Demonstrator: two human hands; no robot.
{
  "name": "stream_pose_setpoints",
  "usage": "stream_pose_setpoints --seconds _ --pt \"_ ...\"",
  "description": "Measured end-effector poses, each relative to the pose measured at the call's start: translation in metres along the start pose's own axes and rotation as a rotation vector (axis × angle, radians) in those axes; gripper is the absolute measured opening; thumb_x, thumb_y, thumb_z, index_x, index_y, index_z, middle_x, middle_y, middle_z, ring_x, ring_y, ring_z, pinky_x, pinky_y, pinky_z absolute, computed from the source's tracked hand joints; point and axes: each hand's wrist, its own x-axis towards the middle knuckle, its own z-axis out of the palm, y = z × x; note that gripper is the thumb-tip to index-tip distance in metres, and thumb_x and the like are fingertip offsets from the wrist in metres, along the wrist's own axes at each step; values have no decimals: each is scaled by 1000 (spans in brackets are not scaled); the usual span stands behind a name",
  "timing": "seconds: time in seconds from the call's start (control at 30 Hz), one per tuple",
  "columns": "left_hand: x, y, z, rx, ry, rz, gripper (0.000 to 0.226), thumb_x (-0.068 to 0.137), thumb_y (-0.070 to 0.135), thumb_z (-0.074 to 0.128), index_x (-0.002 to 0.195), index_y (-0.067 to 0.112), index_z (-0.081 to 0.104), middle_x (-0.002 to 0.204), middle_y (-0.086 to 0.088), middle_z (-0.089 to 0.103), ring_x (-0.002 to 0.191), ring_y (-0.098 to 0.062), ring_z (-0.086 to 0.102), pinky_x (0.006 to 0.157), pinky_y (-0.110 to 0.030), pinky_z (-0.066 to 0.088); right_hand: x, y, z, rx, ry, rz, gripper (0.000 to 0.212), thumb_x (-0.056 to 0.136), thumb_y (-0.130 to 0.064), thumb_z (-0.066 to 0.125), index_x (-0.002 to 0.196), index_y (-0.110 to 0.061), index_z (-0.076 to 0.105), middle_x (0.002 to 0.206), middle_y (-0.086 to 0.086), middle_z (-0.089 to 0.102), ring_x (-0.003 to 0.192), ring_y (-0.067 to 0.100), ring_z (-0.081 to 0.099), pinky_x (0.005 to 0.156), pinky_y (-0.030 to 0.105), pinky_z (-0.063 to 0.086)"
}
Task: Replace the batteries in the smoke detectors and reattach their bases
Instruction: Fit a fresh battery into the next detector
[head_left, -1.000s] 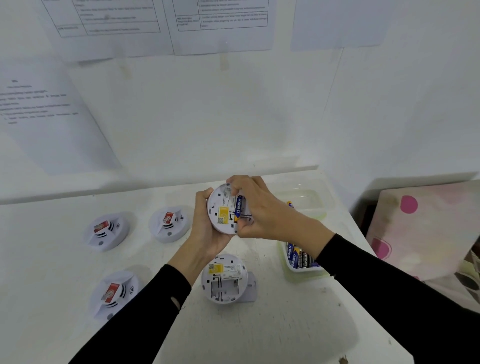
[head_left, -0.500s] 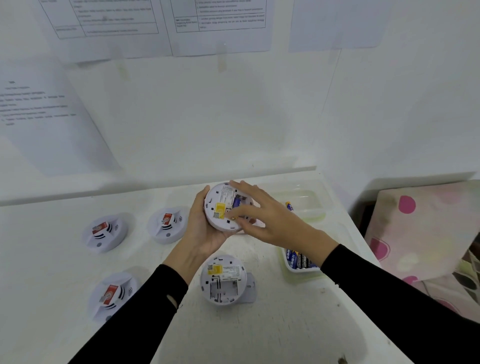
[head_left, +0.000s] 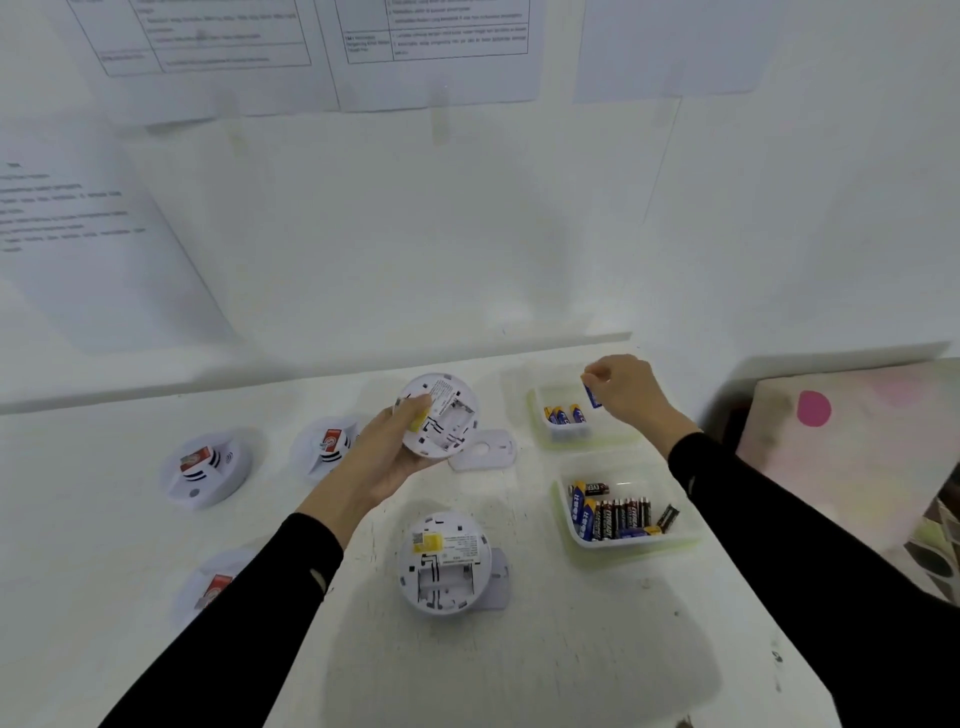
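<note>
— Fingertips (head_left: 589, 375) of the right hand (head_left: 626, 392) pinch a blue battery (head_left: 592, 397) over the far tray (head_left: 540, 439); is that one going in or coming out?

— I can't tell from this alone. The left hand (head_left: 387, 452) wraps around a detector (head_left: 440, 415), back facing up, its battery bay looking empty.

— How should the step go, then?

— If it's a spent cell, drop it flat beside the three already there, not on the tray's rim. Fresh ones probably sit in the near tray (head_left: 691, 535); check polarity marks before pressing one in.

— And the bases?

— One base (head_left: 483, 449) lies just beside the held detector. A second detector (head_left: 444, 564) rests open on the table (head_left: 545, 649), well below it. Keep the held one level so nothing slides out.
</note>
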Motion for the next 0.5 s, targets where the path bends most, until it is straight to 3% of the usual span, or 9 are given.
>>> stream_pose_setpoints --seconds 0.1,0.2,0.27,0.37,0.5 --pt "16 -9 -7 186 105 20 39 94 27 65 123 8 49 116 -10 63 100 -23 65 79 -38 58 8 9 1 -39 -79 103 15 85 -21 67 99 -14 66 111 5 65 87 20 61 85 35 51" --pt "28 -17 -6 356 102 9 34 94 37 64 115 13 55 114 -8 65 96 -19 64 81 -32 55 13 11 4 -114 -122 136 11 80 -14 71 87 -5 68 102 9 70 79 21 61 76 33 52" --pt "34 -21 -2 406 81 15 32 93 38 64 113 14 57 114 -9 66 96 -20 64 83 -33 55 14 10 8 -135 -142 152 15 78 -10 70 88 1 70 98 12 72 75 22 62 67 29 48" --pt "42 -24 3 490 86 42 38 92 36 67 119 12 60 110 -9 67 98 -24 65 81 -35 57 14 10 12 -154 -150 161 10 79 -12 69 85 -4 72 97 7 72 85 23 67 68 28 49" --pt "52 -27 2 555 101 61 22 88 39 71 97 19 68 102 -7 70 102 -28 67 91 -43 57 12 9 12 -150 -142 155 3 82 -19 69 82 -16 67 97 -1 65 94 21 64 72 27 45"
